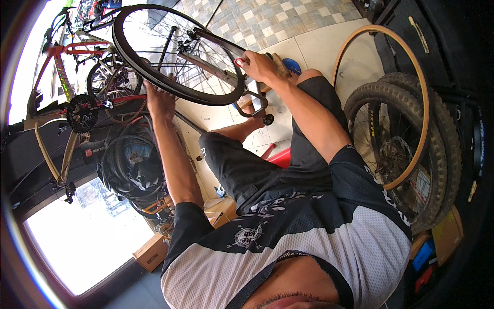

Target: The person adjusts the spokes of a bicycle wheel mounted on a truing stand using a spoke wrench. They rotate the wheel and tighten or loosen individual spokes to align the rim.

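Note:
A black-rimmed bicycle wheel (177,92) stands tilted in a metal truing stand (254,105) in front of me. At its near left edge, my left hand (161,101) grips the rim, with fingertips showing on the spoke side. My right hand (258,66) is closed at the right side of the wheel, by the stand's arm (218,44). Between its thumb and fingers is a small round red tool (238,62) that looks like a spoke wrench. Part of that tool is hidden by the fingers.
To my right, a tan bare rim (425,103) leans on knobby-tyred wheels (355,103). Bicycles and a red frame (59,72) stand at the left, above a black bundle of tyres (123,165). Under me is a red seat (280,157). A cardboard box (151,252) lies near the window.

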Demonstrator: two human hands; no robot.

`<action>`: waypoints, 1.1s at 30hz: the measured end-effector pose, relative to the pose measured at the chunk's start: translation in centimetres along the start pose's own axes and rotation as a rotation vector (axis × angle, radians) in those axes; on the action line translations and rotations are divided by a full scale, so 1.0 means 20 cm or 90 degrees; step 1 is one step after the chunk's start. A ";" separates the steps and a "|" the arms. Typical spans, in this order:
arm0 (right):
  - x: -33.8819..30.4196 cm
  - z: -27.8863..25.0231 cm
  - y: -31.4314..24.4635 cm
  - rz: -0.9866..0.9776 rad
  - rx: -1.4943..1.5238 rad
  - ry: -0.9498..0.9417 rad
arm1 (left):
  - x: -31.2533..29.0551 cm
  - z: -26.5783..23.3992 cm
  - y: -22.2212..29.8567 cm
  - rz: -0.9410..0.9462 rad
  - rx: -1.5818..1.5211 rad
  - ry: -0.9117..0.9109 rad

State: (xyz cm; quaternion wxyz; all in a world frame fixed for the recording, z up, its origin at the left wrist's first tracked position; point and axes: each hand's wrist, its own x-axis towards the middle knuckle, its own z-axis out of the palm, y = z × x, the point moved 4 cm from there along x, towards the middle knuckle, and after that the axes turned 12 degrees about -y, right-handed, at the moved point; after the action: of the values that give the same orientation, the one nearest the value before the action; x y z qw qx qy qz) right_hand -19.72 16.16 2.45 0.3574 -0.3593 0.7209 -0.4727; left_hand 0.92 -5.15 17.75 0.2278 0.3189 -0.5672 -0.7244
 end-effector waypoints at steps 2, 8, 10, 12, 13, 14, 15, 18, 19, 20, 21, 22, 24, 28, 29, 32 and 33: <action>0.00 0.01 -0.01 -0.009 0.003 0.017 | 0.01 -0.08 -0.16 -0.057 -0.017 -0.015; 0.01 0.01 -0.02 0.024 -0.017 -0.018 | -0.06 -0.10 -0.57 -0.204 0.058 -0.121; 0.01 -0.01 0.02 0.040 -0.032 -0.011 | -0.07 0.01 -0.62 -0.255 0.052 -0.128; 0.00 -0.01 0.00 0.043 -0.044 -0.012 | -0.08 0.05 -0.60 -0.281 -0.026 -0.106; 0.00 -0.01 -0.01 0.044 -0.040 -0.014 | -0.07 0.04 -0.56 -0.257 -0.023 -0.116; 0.00 -0.01 -0.02 0.044 -0.036 -0.016 | -0.05 0.02 -0.50 -0.233 -0.021 -0.125; 0.00 -0.01 -0.03 0.044 -0.033 -0.018 | -0.04 0.00 -0.45 -0.209 -0.018 -0.134; -0.01 -0.01 -0.04 0.039 -0.031 -0.020 | -0.01 0.00 -0.27 -0.153 -0.016 -0.119; 0.00 -0.01 -0.03 0.041 -0.033 -0.016 | 0.00 0.04 -0.20 -0.138 -0.012 -0.105; 0.00 -0.01 -0.02 0.041 -0.034 -0.013 | 0.01 0.04 -0.14 -0.118 -0.009 -0.101; 0.01 -0.02 0.00 0.042 -0.036 -0.010 | 0.03 0.04 -0.07 -0.098 -0.005 -0.097; 0.01 -0.02 0.00 0.041 -0.032 -0.011 | 0.03 0.04 -0.02 -0.078 -0.002 -0.090; -0.01 -0.02 -0.01 0.039 -0.024 -0.015 | 0.03 0.07 0.07 -0.022 0.010 -0.057; -0.05 -0.04 -0.08 0.011 -0.007 -0.011 | 0.00 0.02 0.12 0.000 0.023 0.015; -0.04 -0.04 -0.07 0.010 -0.010 -0.013 | 0.01 -0.01 0.09 -0.006 0.022 0.031; -0.03 -0.03 -0.05 0.007 -0.006 -0.003 | 0.02 -0.09 -0.10 -0.065 0.017 0.039; -0.02 -0.03 -0.05 0.004 -0.003 0.002 | 0.01 -0.12 -0.16 -0.086 0.017 0.020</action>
State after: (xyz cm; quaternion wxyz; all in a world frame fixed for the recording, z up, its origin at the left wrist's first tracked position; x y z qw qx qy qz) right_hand -19.82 16.54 3.64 0.3567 -0.3571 0.7236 -0.4708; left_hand 2.64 -6.08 14.20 0.1829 0.3712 -0.5502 -0.7253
